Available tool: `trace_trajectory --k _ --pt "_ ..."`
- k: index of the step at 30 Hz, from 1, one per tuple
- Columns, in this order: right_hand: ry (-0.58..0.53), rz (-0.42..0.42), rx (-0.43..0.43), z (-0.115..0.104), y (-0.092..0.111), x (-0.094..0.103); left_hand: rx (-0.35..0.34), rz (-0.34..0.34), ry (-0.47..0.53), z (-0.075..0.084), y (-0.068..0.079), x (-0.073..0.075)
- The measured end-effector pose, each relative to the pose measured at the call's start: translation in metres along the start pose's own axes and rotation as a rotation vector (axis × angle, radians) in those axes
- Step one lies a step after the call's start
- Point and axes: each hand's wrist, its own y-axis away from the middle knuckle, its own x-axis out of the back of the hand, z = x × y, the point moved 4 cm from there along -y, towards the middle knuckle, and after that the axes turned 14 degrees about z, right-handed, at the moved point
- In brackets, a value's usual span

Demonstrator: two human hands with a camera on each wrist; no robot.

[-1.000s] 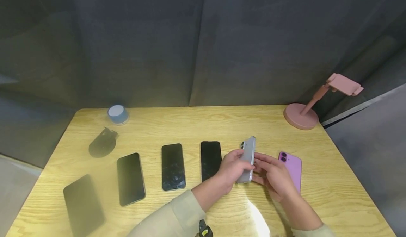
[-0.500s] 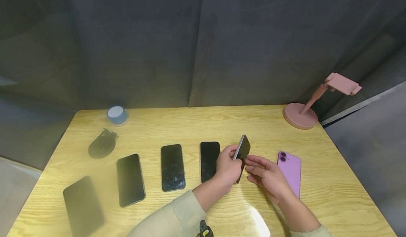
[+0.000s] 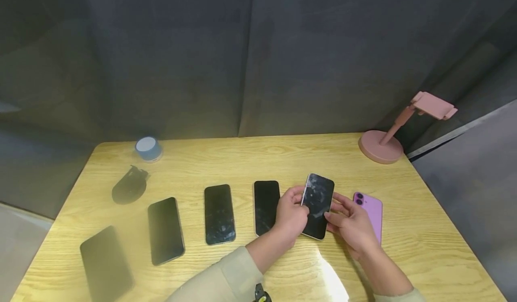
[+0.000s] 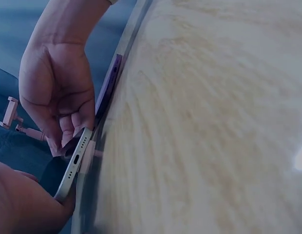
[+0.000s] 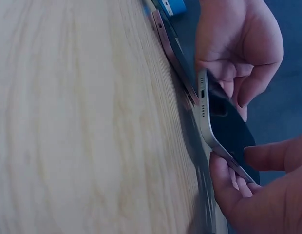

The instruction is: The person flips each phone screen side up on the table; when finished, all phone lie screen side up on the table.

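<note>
Between both hands is a smartphone point(image 3: 318, 203) with a dark, smudged screen facing up and a silver edge. My left hand point(image 3: 291, 212) grips its left side, thumb at the screen's edge. On the opposite side my right hand point(image 3: 352, 223) pinches the phone, thumb on the front and fingers behind. The right wrist view shows the silver frame of the phone point(image 5: 205, 107) with its charging port, held tilted just above the table. A black-screened phone point(image 3: 265, 207) lies left of the left hand. Partly behind the right hand lies a purple phone point(image 3: 371, 214), camera side up.
Farther left on the wooden table point(image 3: 226, 158) lie a dark phone point(image 3: 219, 214), another phone point(image 3: 166, 231) and a tablet-like dark slab point(image 3: 107, 264). A dark rounded flat item point(image 3: 130, 185) and a blue speaker-like cylinder point(image 3: 148, 148) sit back left. A pink phone stand point(image 3: 381, 146) stands back right.
The phone in the left hand has turned over from its silver back to its dark screen. My right hand, beside it half a second ago, now pinches its right edge.
</note>
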Motion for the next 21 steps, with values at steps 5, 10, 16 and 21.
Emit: trace_trajectory --k 5,10,16,21 --pt "0.038 -0.014 0.007 0.0013 -0.0007 0.0036 0.014 0.001 -0.023 -0.0034 -0.0022 -0.0008" --pt "0.081 -0.020 0.052 0.0018 -0.0031 0.0063 0.015 0.005 -0.037 -0.0045 -0.0020 -0.0009" --pt "0.140 -0.007 0.095 0.0025 -0.0055 0.0077 0.016 0.002 -0.036 -0.0034 0.0000 -0.0017" --pt "0.166 -0.003 0.094 -0.0006 -0.0055 0.0067 0.016 -0.015 -0.015 -0.0008 0.0027 -0.0039"
